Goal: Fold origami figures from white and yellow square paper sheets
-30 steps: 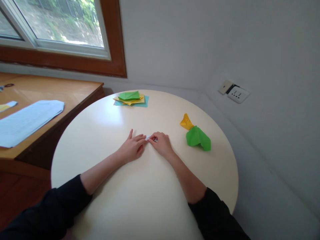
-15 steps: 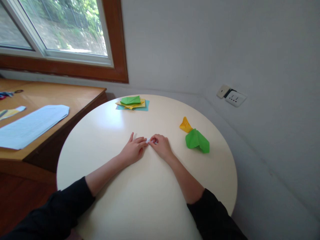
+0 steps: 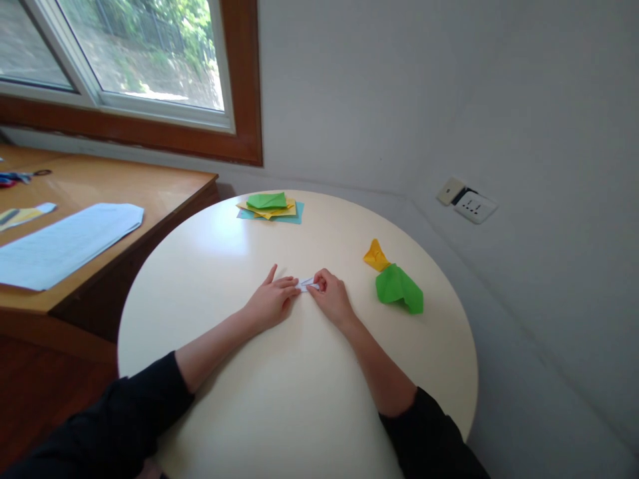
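A small white piece of folded paper (image 3: 306,285) lies on the round table between my hands. My left hand (image 3: 272,299) rests flat on the tabletop, thumb spread away, its fingertips pressing the paper's left end. At the other end, my right hand (image 3: 329,295) pinches the paper between thumb and fingers. Part of the paper is hidden under the fingers. To the right of my right hand sits a folded green paper (image 3: 398,288), with a smaller folded orange-yellow paper (image 3: 377,255) touching it at the back.
At the table's far edge is a stack of coloured papers (image 3: 269,206), green on top. A wooden desk (image 3: 164,179) on the left holds white printed sheets (image 3: 74,243) and scissors (image 3: 30,175). A wall socket (image 3: 474,205) is on the right, beyond the round table (image 3: 279,412).
My right hand has drawn slightly away from my left, so more of the white paper shows between them. The view has shifted a little.
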A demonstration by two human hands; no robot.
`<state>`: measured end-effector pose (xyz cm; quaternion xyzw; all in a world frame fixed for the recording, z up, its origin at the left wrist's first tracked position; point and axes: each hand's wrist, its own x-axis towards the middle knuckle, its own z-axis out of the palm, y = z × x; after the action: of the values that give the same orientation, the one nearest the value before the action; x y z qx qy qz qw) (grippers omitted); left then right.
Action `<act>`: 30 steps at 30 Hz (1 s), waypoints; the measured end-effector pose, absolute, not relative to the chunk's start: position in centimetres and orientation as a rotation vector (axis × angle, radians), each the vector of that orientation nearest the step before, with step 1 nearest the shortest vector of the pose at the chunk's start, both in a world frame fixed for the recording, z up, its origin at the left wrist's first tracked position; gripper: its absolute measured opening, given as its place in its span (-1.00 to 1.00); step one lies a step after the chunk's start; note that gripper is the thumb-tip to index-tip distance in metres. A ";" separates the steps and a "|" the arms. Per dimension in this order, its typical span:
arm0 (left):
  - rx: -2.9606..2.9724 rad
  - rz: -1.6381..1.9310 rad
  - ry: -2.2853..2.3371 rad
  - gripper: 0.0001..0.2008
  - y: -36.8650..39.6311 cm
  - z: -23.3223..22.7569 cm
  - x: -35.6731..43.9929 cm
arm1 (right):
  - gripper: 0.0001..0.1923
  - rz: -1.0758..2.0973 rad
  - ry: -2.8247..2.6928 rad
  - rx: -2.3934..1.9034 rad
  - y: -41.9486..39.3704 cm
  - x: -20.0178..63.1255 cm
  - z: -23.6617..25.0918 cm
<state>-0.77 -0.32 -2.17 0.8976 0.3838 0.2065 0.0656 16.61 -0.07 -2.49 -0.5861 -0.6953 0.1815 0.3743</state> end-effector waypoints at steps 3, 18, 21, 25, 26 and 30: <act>2.694 0.633 1.156 -0.68 -0.3 -2.0 -0.8 | -0.90 0.470 -1.802 -1.509 0.0 16.7 -2.5; 2.642 0.763 1.144 -0.74 0.0 -2.5 -0.7 | -0.93 0.654 -1.610 -1.356 0.3 17.2 -3.3; 2.515 0.846 1.197 -0.73 -0.1 -2.5 -0.6 | -0.90 0.696 -1.440 -1.278 0.5 17.3 -3.4; 2.291 0.946 1.234 -0.69 -0.3 -2.4 -0.6 | -0.85 0.728 -1.375 -1.205 0.3 17.3 -2.9; 2.202 0.997 1.245 -0.70 -0.2 -2.3 -0.6 | -0.84 0.738 -1.376 -1.190 0.2 17.2 -2.8; 1.702 1.241 1.269 -0.75 0.2 -1.8 0.0 | -0.80 0.824 -1.376 -1.141 -0.3 16.5 -2.5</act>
<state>0.01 0.17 -1.82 0.6521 0.4862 0.4757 0.3348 16.53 -0.35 -2.50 -0.4827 -0.5823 0.3485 0.5536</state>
